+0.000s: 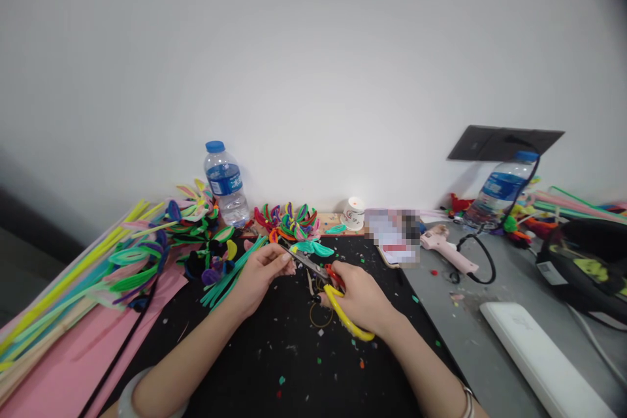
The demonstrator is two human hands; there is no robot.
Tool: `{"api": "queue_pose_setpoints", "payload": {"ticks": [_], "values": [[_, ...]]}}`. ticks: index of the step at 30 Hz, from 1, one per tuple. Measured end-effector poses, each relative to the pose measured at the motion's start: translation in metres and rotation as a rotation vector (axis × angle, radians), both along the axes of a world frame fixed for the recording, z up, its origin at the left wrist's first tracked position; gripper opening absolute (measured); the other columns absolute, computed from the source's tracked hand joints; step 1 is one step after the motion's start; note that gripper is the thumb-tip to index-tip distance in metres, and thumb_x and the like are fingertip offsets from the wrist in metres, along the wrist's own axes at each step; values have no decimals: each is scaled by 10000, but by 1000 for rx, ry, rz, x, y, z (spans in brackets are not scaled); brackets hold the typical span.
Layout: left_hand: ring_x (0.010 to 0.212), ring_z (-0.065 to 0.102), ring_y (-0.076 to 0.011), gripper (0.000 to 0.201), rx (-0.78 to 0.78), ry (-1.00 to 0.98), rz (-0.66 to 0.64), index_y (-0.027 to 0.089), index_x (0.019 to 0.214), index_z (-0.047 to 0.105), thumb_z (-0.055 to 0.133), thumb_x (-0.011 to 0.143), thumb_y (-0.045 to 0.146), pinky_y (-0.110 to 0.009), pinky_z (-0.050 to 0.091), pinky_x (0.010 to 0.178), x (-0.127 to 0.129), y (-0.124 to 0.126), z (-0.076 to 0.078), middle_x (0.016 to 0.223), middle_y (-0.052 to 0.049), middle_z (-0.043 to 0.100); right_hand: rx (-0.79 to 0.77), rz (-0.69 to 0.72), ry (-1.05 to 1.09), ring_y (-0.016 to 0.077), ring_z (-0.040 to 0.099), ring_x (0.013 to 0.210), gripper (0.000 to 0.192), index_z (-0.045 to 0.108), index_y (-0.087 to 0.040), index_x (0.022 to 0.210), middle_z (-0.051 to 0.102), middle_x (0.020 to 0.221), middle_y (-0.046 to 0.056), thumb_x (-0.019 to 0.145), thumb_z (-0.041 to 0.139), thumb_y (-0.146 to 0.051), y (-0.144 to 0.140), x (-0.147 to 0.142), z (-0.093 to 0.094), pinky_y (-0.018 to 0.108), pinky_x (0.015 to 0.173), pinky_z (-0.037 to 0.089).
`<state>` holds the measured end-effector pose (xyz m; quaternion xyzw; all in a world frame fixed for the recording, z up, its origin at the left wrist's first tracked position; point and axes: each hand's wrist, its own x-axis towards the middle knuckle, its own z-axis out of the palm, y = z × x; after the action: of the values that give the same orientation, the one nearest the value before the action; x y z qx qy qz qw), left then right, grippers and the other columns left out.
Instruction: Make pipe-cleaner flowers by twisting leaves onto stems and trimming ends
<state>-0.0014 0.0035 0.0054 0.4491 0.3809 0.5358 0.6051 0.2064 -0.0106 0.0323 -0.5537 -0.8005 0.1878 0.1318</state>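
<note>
Pale left cuff (127,400), thin right-arm band (469,400)

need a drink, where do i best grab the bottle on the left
Probably around the label of the bottle, coming from the front: it stands upright, round-sided, with the wall behind and fuzzy craft pieces near its base.

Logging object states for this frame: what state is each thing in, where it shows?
Scissors: held; blade opening unclear.
Right hand's grip: closed on the scissors.
Left hand's grip: fingers bent near the blades; contents unclear.
Turquoise pipe cleaners: bunched together.
Pipe-cleaner flowers: petals looped.
Left water bottle: upright, capped.
Right water bottle: capped.
Paper cup: apparently upside down.
Smartphone: lying down, partly blurred.
Hot glue gun: lying down, unheld.
</note>
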Motion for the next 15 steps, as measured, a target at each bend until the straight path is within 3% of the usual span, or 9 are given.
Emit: {"api": "queue_pose_setpoints", "payload": {"ticks": [15], "values": [[616,567,-107,170,-4,-14,-25,150,687,601,679,730,295,-224,448,629,0,0,-1,644,14,623,23,18,19,104,377,560,351,461,-191,668,499,646,-39,652,680,-465,1,0,-5,226,514,185]]}}
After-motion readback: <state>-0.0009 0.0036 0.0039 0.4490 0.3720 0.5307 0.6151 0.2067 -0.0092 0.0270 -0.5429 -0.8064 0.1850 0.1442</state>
